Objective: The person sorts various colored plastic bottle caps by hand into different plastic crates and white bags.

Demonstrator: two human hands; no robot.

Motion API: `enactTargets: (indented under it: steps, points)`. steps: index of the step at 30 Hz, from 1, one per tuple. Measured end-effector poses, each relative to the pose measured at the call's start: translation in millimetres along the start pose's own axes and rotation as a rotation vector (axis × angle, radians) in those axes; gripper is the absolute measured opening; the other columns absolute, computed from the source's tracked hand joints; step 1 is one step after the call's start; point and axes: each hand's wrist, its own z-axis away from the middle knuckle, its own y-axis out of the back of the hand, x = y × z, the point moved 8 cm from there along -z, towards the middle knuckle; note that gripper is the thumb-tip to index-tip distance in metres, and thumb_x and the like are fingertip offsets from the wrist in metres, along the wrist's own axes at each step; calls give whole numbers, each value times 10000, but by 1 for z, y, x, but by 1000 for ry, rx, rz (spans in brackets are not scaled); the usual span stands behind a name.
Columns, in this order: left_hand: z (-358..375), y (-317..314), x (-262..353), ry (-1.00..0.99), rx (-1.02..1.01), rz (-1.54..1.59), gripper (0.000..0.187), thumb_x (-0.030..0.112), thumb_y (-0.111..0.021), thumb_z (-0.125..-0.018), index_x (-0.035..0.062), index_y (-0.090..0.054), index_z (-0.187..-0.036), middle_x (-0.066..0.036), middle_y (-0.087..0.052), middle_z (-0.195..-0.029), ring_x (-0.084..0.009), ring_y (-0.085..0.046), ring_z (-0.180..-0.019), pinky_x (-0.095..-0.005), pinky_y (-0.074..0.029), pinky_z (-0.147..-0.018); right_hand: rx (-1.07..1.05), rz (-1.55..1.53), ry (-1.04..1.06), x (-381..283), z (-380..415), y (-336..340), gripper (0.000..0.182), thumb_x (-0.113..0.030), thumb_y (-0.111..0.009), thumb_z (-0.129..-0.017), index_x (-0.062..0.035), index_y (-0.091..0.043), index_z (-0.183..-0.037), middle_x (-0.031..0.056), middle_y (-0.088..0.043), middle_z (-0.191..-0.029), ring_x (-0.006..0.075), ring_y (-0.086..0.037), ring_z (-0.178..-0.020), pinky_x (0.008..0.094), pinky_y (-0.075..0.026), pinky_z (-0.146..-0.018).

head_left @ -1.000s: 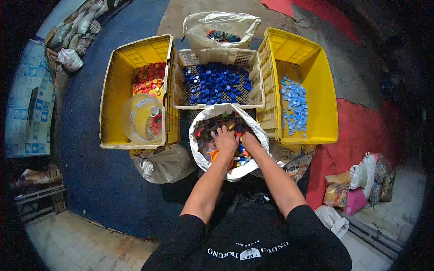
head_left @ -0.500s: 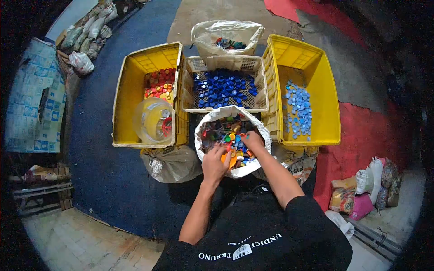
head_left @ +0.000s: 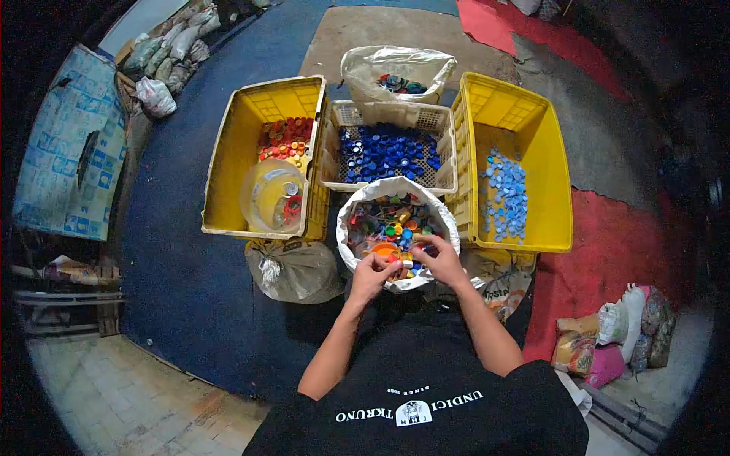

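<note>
A white sack (head_left: 344,239) with a rolled rim stands open in front of me, full of mixed bottle caps (head_left: 395,215). Over its near left side is my left hand (head_left: 369,278), thumb and fingers pinched at a small red cap (head_left: 394,260). Beside these fingertips shows a white cap (head_left: 407,264), and an orange round piece (head_left: 384,250) lies just behind. My right hand (head_left: 445,263) is above the sack's right side, fingers curled together; what they hold, if anything, is too small to make out.
A yellow crate (head_left: 220,190) at left holds red and yellow caps and a clear round container (head_left: 262,194). Dark blue caps (head_left: 388,148) fill a white basket (head_left: 334,178). Light blue caps (head_left: 506,194) lie in the right yellow crate (head_left: 547,167). Behind stands another sack (head_left: 365,64).
Both hands have lifted from among the caps. My right hand has moved right and toward me; the left has come lower and now pinches near the red cap. The view has shifted slightly.
</note>
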Motion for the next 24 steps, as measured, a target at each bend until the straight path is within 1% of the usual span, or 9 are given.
enactTargets:
  steps: [2,5,6,8,11,13,15,18,24]
  points:
    - [1,-5,-3,20,-21,-70,258,204,-757,-810,14,-601,-890,-46,-644,-881,-86,-591,-802,-254,-498,-718,10,-70,6,6,5,-5,448,-155,-707,-821,-28,-559,-1224,86,-624,-1047,116,-612,-863,261,-517,-747]
    - [-2,-10,4,-76,-2,211,332,204,-768,-797,9,-586,-993,-51,-613,-890,-107,-590,-818,-264,-506,-725,86,-67,-19,2,15,-4,457,-128,-702,-789,-22,-561,-1211,87,-616,-1019,126,-611,-889,263,-520,-761]
    - [-4,-13,8,-107,-67,187,368,202,-763,-801,11,-574,-1052,-67,-616,-931,-121,-597,-851,-268,-510,-745,165,62,134,-13,18,1,406,-112,-701,-756,-10,-590,-1132,100,-605,-955,165,-621,-870,277,-526,-743]
    - [-3,-19,8,-83,-183,82,424,198,-736,-826,15,-566,-1168,-97,-631,-993,-141,-615,-906,-268,-509,-778,176,105,181,-21,24,2,353,-110,-703,-753,-6,-600,-1075,105,-600,-930,188,-624,-854,285,-526,-729]
    - [1,-24,13,-59,-218,33,421,208,-704,-856,11,-563,-1199,-111,-636,-1018,-136,-618,-921,-265,-505,-786,211,111,291,-24,31,3,223,-88,-714,-740,-8,-605,-917,113,-602,-895,225,-625,-829,317,-519,-709]
    - [4,-27,17,-62,-212,103,388,215,-690,-863,31,-591,-1190,-102,-625,-998,-141,-614,-924,-278,-498,-784,234,164,391,-42,37,4,239,-66,-742,-711,-16,-588,-887,112,-606,-887,243,-622,-847,334,-513,-740]
    - [9,-23,40,-340,-122,-178,329,204,-697,-846,75,-637,-1143,-105,-601,-968,-190,-617,-928,-301,-495,-771,243,199,454,-53,42,4,250,-56,-750,-699,-20,-580,-878,117,-606,-894,256,-619,-846,339,-511,-747]
    - [13,-25,58,-561,-99,-322,301,185,-712,-817,108,-666,-1105,-118,-571,-962,-255,-609,-930,-332,-492,-775,252,207,510,-57,46,2,274,-44,-763,-682,-27,-567,-873,124,-606,-905,278,-615,-847,343,-510,-756]
    - [16,-21,72,-599,-148,-461,247,134,-712,-800,71,-660,-1033,-122,-569,-1013,-302,-606,-926,-365,-496,-802,216,208,528,-58,47,4,303,-35,-772,-675,-31,-563,-895,119,-604,-905,282,-617,-829,344,-514,-739]
